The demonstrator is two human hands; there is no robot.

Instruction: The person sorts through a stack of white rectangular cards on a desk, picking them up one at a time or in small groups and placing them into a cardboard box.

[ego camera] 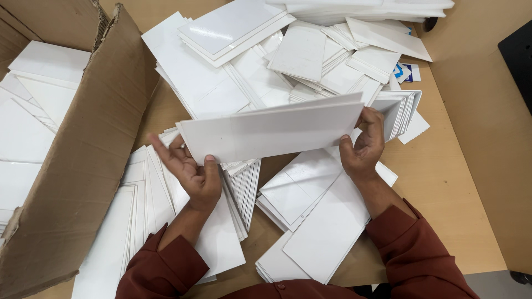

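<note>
I hold a long white flat carton blank up above the table, tilted slightly. My left hand grips its left end with the thumb on the front face. At the other end, my right hand pinches the edge between thumb and fingers. Beneath the blank lie heaps of similar white flat cards spread over the wooden table. Both arms wear rust-brown sleeves.
A large open cardboard box stands at the left, with white cards stacked inside it. More white cards are piled at the back of the table. A small fanned stack of cards sits right of my right hand. A dark object is at the far right.
</note>
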